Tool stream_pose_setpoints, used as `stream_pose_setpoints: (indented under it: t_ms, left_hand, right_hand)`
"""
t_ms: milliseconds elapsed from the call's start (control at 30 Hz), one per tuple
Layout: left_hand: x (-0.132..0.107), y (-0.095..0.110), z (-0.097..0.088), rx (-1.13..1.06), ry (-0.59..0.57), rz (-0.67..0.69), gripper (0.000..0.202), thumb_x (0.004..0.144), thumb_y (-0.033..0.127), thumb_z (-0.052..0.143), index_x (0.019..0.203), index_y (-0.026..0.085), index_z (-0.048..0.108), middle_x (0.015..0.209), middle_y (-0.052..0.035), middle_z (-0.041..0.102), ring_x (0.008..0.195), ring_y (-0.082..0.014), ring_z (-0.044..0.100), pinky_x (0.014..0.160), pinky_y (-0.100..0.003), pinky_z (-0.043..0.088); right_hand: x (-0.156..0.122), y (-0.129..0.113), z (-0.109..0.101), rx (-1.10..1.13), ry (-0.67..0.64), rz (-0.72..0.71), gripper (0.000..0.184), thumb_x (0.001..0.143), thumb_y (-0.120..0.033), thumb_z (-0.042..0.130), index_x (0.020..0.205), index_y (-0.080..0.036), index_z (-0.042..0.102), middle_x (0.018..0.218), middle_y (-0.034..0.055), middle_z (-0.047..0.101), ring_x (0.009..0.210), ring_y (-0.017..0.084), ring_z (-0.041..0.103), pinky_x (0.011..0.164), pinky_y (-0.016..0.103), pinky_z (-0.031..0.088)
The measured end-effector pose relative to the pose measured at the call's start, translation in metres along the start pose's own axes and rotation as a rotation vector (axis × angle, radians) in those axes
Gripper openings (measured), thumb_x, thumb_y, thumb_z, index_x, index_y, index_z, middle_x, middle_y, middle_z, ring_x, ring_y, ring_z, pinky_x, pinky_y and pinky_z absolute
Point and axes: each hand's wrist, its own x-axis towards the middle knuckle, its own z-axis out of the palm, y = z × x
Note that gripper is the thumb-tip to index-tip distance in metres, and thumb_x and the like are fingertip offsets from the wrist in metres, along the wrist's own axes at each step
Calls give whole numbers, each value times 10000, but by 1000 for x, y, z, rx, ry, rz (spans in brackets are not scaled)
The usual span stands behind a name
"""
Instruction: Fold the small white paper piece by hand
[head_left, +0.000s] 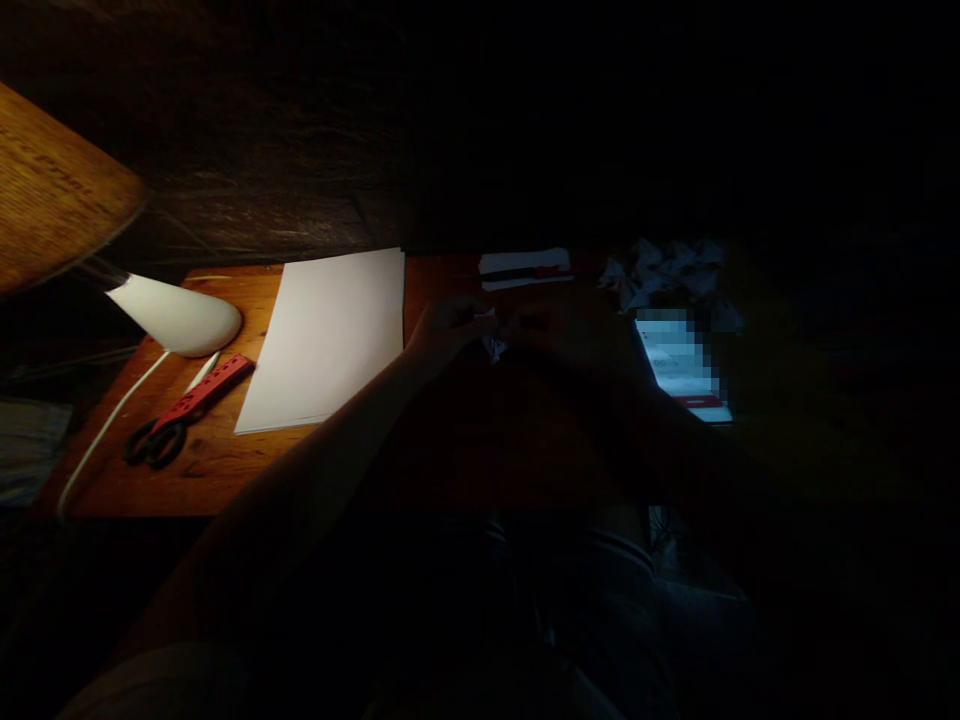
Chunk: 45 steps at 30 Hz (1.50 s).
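In the dim middle of the table, my left hand [450,322] is closed, with its fingertips pinching a small folded piece of white paper [493,338]. My right hand [541,326] meets the paper from the other side, its fingers bent together at the paper's edge; deep shadow hides most of them. Just beyond both hands lie white paper strips [525,260] with a dark, thin tool [517,273] across them, its kind unclear. To the left of my left forearm is a stack of white paper sheets [330,335].
A lamp [176,312] with a wooden shade stands at the left, its white cord [109,425] running over the table edge. Nearby lie black-handled scissors [166,440] and a red slotted strip [206,390]. Several folded white papers [667,270] sit behind a lit phone [682,365] at right.
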Motion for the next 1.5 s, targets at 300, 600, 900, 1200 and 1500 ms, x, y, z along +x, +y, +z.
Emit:
stream_pose_setpoints:
  t_ms: [300,600,900,1200,1500]
  left_hand:
    - [-2,5,1,-45,8,-13,231,748,313,842,751,167,663,686,18,664,610,-86,598,585,-214,469]
    - [-2,3,1,42,-60,5,213,757,306,837,777,158,685,701,6,670,634,-95,614,597,-224,467]
    - [-1,2,-2,87,-85,12,218,748,282,844,744,146,673,675,13,648,606,-76,571,566,-210,436]
    - [-4,0,-2,18,-132,-22,274,733,298,867,810,149,650,731,1,697,643,-109,661,607,-224,520]
    - [2,-4,-4,-23,-136,53,275,696,243,870,818,164,636,736,27,660,657,-88,623,613,-201,499]
  right_hand:
    - [0,0,-1,-107,-54,-20,481,736,-655,796,742,-179,728,736,19,693,649,135,556,582,256,396]
    - [-1,0,-2,-171,-91,-80,481,759,-648,780,713,-173,721,701,20,678,638,133,562,588,262,388]
    - [5,13,-3,-186,-138,-198,450,830,-599,724,705,-175,638,724,4,631,676,133,550,634,263,386]
    - [4,13,0,-234,-87,-198,260,840,-391,681,707,-185,594,708,-6,604,666,138,525,635,267,369]
    - [2,9,-2,-285,-139,-87,243,837,-400,770,833,-159,744,763,17,691,671,143,550,599,257,351]
